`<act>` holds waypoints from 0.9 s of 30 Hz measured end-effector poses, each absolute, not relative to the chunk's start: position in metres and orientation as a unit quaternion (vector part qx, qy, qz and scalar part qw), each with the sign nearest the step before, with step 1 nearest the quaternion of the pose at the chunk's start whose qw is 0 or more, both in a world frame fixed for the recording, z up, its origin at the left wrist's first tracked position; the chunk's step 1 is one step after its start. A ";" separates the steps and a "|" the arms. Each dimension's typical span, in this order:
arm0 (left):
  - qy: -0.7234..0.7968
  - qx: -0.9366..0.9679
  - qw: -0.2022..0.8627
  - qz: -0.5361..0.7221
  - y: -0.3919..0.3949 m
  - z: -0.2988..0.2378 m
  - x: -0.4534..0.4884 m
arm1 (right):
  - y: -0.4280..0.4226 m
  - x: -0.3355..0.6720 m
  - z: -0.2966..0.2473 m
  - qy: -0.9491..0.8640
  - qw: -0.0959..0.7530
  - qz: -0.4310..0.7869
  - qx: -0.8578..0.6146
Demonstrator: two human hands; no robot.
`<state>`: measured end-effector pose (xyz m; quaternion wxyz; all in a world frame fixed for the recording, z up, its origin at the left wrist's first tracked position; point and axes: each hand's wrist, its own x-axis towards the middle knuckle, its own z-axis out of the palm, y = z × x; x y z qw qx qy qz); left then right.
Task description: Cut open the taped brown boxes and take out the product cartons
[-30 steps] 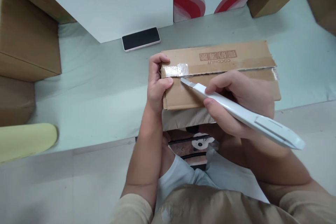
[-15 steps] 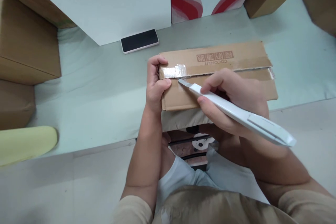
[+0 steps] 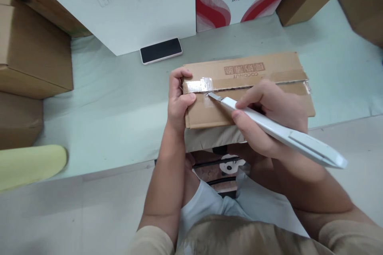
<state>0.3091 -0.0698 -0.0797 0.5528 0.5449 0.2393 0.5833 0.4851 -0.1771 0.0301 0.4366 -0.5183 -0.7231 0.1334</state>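
A brown cardboard box (image 3: pixel 206 115) with "COCONUT" printed on top lies at the front edge of the covered table. My left hand (image 3: pixel 179 95) grips its left end, thumb on top and fingers round the far side. In my right hand (image 3: pixel 269 111) is a white utility knife (image 3: pixel 269 127), its blade pointing left. The blade tip is at the box's centre seam, beside a strip of clear shiny tape (image 3: pixel 199 85) near my left thumb. Along the seam to the right the two flaps show a dark gap, partly hidden by my right hand.
A smartphone (image 3: pixel 161 51) lies behind the box, against a white panel (image 3: pixel 143 8). A red and white water carton (image 3: pixel 239 4) stands at the back. Cardboard boxes (image 3: pixel 42 48) stack at left; another box (image 3: pixel 311 0) is back right. A yellow-green rounded object (image 3: pixel 32 165) juts in at front left.
The knife and my right hand have shifted slightly right along the seam, away from my left thumb. My left hand keeps its grip. The whole view has moved a little.
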 end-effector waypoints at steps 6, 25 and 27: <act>0.240 0.552 0.546 0.583 -0.071 -0.080 0.309 | -0.177 0.487 0.026 -0.706 0.457 0.121 -0.527; 0.241 0.532 0.558 0.590 -0.077 -0.072 0.309 | -0.179 0.492 0.017 -0.695 0.471 0.103 -0.533; 0.244 0.529 0.559 0.589 -0.079 -0.070 0.310 | -0.180 0.493 0.015 -0.688 0.468 0.101 -0.544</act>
